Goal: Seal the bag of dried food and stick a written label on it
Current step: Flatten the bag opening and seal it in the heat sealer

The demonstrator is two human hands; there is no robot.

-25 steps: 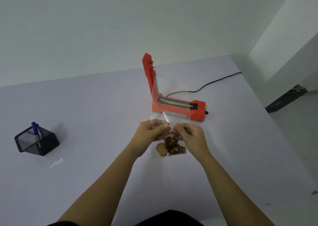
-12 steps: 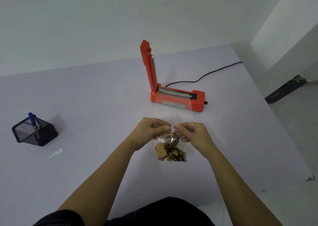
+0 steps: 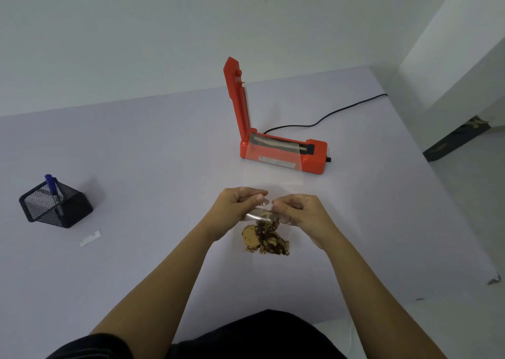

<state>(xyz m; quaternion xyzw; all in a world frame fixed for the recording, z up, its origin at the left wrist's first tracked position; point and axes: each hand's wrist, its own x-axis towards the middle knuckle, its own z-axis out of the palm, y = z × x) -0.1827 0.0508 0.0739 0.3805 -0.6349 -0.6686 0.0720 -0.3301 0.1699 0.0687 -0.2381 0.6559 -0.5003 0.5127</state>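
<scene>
My left hand [image 3: 240,208] and right hand [image 3: 299,212] still pinch the clear bag [image 3: 273,178]; its mouth now apparently reaches the open sealer [image 3: 284,153] near the table's [image 3: 164,140] far edge.

On the pale table [image 3: 136,145], a clear plastic bag of dried food [image 3: 266,238] is placed before the orange hinged heat sealer [image 3: 284,153]; a black mesh pen holder [image 3: 54,208] is set far left, a white paper label [image 3: 90,238] just before it.

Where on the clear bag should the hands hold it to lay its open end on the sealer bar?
Hold the clear bag by its two side edges, in the empty film above the dried food, left hand and right hand coming from either side. The food sits bunched at the near end and the mouth already reaches the orange sealer, whose lid stands open.
</scene>
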